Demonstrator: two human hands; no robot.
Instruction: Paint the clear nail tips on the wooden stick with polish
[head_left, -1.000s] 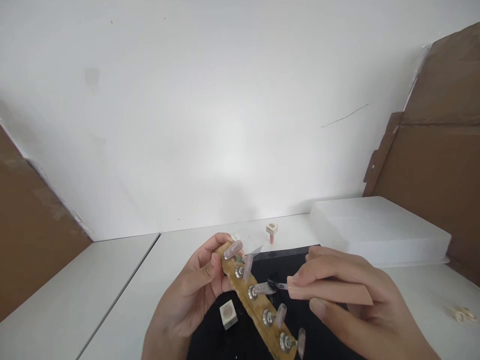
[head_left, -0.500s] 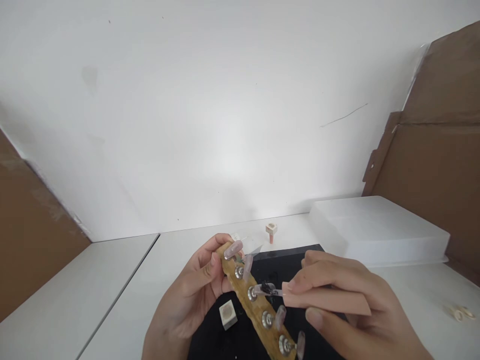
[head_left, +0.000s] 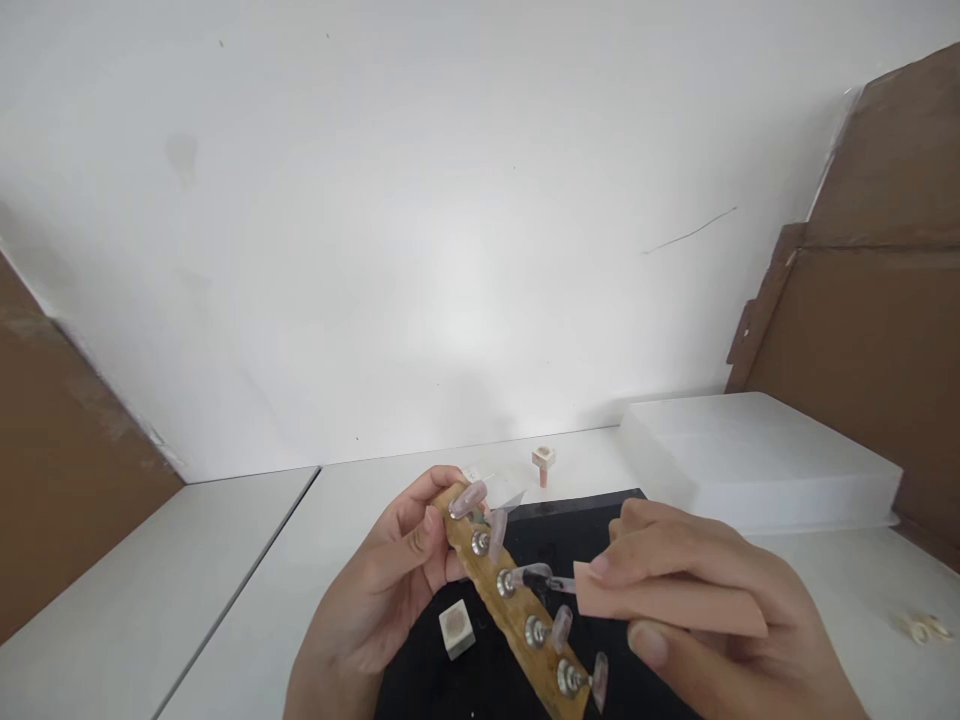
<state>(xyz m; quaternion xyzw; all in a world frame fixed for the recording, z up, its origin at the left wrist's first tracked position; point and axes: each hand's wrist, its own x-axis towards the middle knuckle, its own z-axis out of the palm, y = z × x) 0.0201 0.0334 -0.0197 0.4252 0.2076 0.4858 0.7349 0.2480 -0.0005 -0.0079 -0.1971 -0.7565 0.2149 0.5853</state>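
My left hand (head_left: 397,560) grips the upper end of a wooden strip (head_left: 491,598), thumb in front. Metal bases line the strip, each bearing a translucent pinkish nail tip (head_left: 560,628). Between the thumb and fingers of my right hand (head_left: 697,590) is a flat-sided pink handle (head_left: 660,603). A thin clear piece with a dark tip (head_left: 551,582) extends left from the handle and meets the middle nail tip, which has black on it. Below the strip's left side, a small pale cube (head_left: 457,629) rests on the black mat (head_left: 420,670).
A pale cube-topped piece with a pink stem (head_left: 543,465) stands behind the mat. A translucent white box (head_left: 757,460) sits at the back right. Small beige rings (head_left: 922,628) lie at the right. Brown cardboard (head_left: 877,300) borders the right side, with more at the left.
My right hand has moved slightly to the right with the pink handle, and the dark tip has shifted right along the middle nail tip. My left hand has barely moved.
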